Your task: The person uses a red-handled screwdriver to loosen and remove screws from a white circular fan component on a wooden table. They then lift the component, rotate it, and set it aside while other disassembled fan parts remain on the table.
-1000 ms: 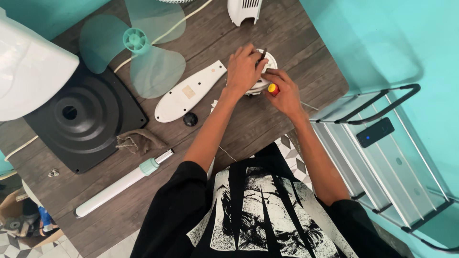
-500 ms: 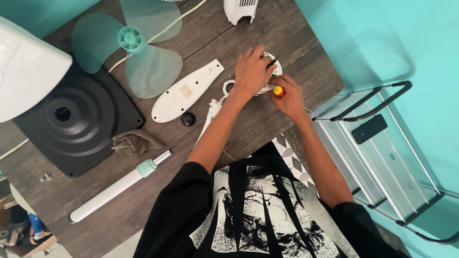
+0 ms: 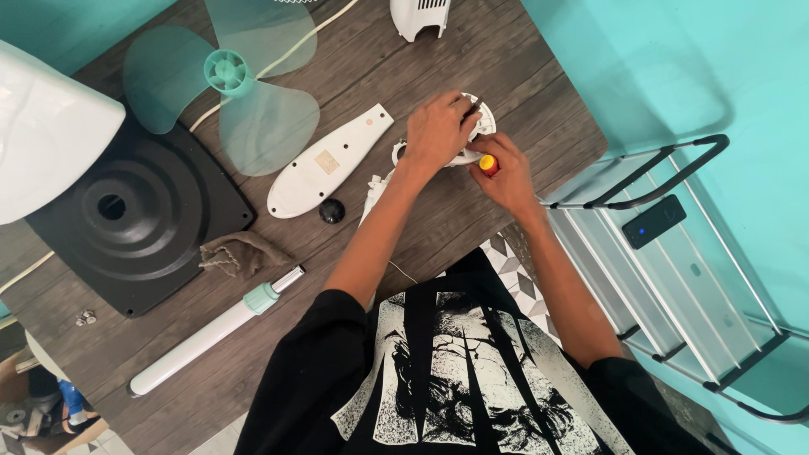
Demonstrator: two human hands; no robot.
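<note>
My left hand [image 3: 438, 131] presses down on a round white plastic fan part [image 3: 479, 125] at the table's right side, fingers curled over its top. My right hand [image 3: 503, 179] grips a screwdriver with a red and yellow handle [image 3: 487, 163], its tip hidden under my left hand at the white part. A long white oval cover [image 3: 329, 162] lies just to the left, with a small black knob [image 3: 331, 211] below it.
On the dark wooden table [image 3: 522, 76] lie a pale green fan blade [image 3: 227, 84], a black square base [image 3: 126, 211], a white pole [image 3: 211, 333], a brown cloth [image 3: 240, 253], small screws [image 3: 84, 318]. A metal stepladder [image 3: 674, 253] carrying a black remote [image 3: 653, 221] stands to the right.
Both hands stay on the white part with the screwdriver; only slight shifts of the hands and of the view.
</note>
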